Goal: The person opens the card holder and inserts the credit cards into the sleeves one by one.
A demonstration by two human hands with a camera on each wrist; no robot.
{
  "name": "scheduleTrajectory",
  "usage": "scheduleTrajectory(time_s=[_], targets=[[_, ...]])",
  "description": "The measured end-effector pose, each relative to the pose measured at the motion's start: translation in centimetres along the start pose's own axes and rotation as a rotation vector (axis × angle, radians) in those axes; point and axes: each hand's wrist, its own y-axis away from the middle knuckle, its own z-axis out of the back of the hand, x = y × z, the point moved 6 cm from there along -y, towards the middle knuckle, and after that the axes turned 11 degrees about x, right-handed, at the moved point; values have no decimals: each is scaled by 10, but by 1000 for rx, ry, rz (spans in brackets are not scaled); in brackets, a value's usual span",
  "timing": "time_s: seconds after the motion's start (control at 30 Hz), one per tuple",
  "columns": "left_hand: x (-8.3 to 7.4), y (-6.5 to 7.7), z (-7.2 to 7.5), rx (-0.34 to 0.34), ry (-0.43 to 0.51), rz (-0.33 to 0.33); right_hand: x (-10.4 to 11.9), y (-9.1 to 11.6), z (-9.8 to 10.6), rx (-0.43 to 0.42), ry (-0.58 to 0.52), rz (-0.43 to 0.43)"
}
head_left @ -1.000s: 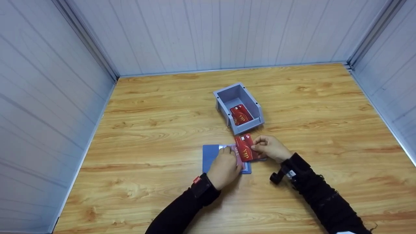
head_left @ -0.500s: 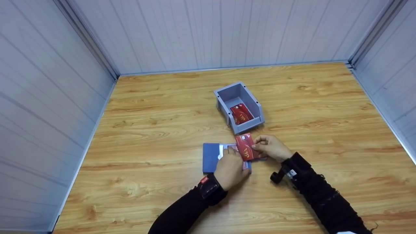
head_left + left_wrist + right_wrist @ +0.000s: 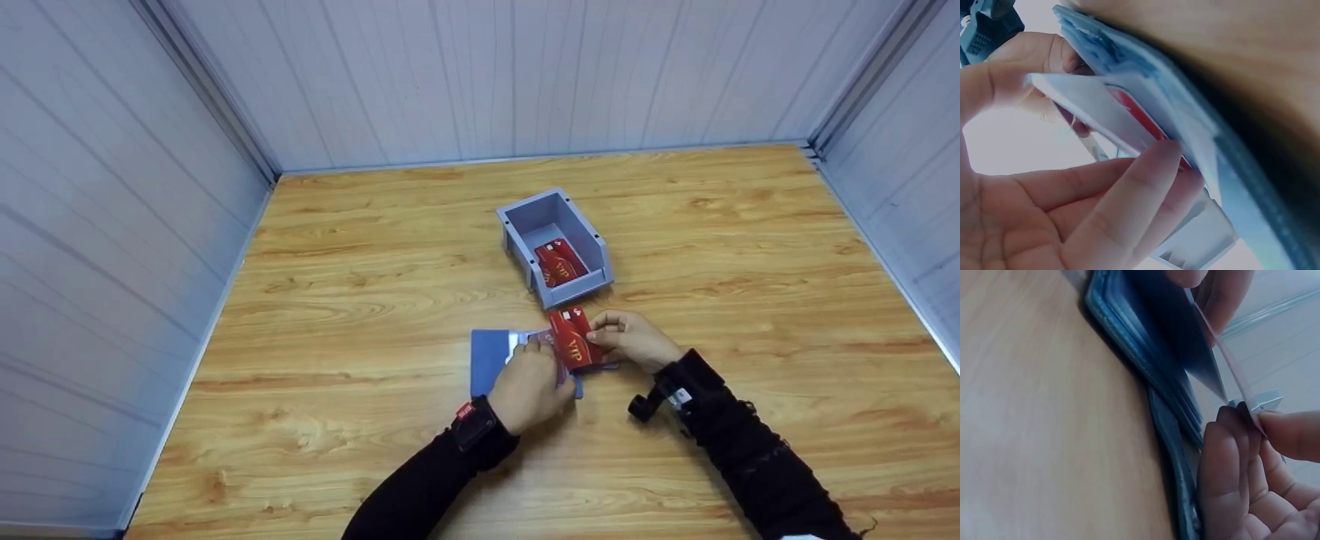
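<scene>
A blue card holder [image 3: 489, 360] lies spread on the wooden table, with clear sleeve pages on its right side. My left hand [image 3: 529, 386] bends over these pages; in the left wrist view its thumb and fingers hold a clear sleeve [image 3: 1084, 95] lifted from the holder. A strip of red card [image 3: 1139, 115] shows behind the fingertips there. My right hand [image 3: 637, 341] pinches a red VIP card [image 3: 574, 337] by its right edge, over the holder's right part. In the right wrist view the pinched card [image 3: 1234, 371] stands edge-on beside a raised dark page [image 3: 1204, 371].
Just beyond the holder stands a grey bin [image 3: 581, 289] with its low front toward me. Several red VIP cards [image 3: 564, 262] lie inside it. Pale panel walls [image 3: 465, 82] enclose the table [image 3: 360, 262] at the back and sides.
My left hand has shifted slightly right over the sleeve pages, baring more of the white strip on the holder. The right hand keeps its pinch on the VIP card, almost in place.
</scene>
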Motion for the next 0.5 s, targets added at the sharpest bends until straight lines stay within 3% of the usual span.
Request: scheduleTrajectory(time_s=[0.3, 0.5], targets=[[14, 6, 0, 67, 369, 27, 0, 2, 0, 56, -64, 9], [28, 11, 3, 132, 555, 53, 0, 1, 0, 47, -55, 4]])
